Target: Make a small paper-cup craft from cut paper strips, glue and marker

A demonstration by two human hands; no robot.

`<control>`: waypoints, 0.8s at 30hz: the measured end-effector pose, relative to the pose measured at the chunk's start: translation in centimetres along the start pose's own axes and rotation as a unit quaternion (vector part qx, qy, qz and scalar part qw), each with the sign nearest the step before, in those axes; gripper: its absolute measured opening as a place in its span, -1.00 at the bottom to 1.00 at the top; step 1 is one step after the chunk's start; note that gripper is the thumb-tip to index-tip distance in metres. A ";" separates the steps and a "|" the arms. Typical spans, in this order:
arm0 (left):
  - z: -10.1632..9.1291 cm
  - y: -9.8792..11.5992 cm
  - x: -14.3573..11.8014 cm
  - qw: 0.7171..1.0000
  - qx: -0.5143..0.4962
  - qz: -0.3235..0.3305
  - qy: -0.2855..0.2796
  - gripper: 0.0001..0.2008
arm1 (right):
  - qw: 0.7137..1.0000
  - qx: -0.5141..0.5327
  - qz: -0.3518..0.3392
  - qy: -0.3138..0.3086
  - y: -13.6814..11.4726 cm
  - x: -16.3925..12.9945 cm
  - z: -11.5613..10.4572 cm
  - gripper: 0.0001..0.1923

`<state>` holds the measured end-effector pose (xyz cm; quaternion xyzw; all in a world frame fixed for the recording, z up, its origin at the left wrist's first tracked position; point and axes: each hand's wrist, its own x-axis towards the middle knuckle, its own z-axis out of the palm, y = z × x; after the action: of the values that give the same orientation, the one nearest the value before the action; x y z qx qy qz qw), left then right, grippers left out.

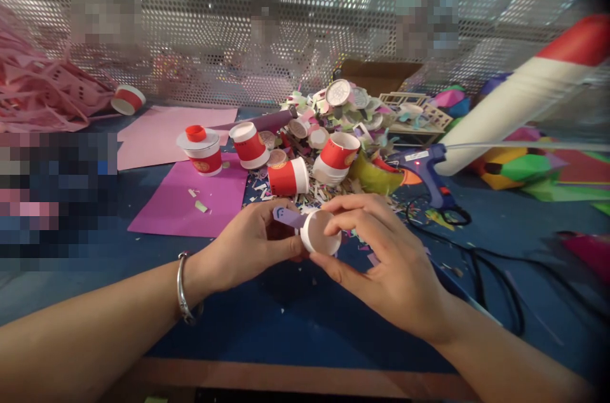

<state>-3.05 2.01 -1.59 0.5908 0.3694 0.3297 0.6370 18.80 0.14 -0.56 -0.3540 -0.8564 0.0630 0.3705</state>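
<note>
My left hand [248,244] and my right hand [381,257] meet over the blue table [295,320]. Between them they hold a small white paper cup [320,232] on its side, its open mouth towards me. A purple paper strip [288,216] lies against the cup's left side, pinched under my left thumb and fingers. My right hand's fingers curl over the top and under the rim of the cup. A silver bracelet [183,288] circles my left wrist.
Several red-and-white paper cups [288,177] and a heap of paper scraps [333,110] lie beyond my hands. Pink and magenta sheets [190,199] lie at the left. A blue glue gun [431,168] with its black cord [481,263] sits at the right. A perforated metal screen [305,15] closes off the back.
</note>
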 end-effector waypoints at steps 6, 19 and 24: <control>0.1 0.2 -0.5 1.000 -0.011 -0.012 -0.014 -0.67 | 1.000 0.011 0.013 -0.016 0.0 -0.1 -0.1 -0.79; 0.7 0.5 -0.7 0.999 -0.036 -0.037 -0.012 -0.81 | 0.997 0.052 0.036 -0.049 0.1 -0.1 0.1 -0.76; 0.8 0.4 -0.6 0.999 -0.025 -0.040 -0.016 -0.81 | 0.996 0.055 0.039 -0.053 0.2 0.0 0.3 -0.73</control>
<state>-2.70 1.10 -1.14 0.5649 0.3738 0.3036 0.6700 18.72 0.27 -0.82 -0.3623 -0.8555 0.1433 0.3411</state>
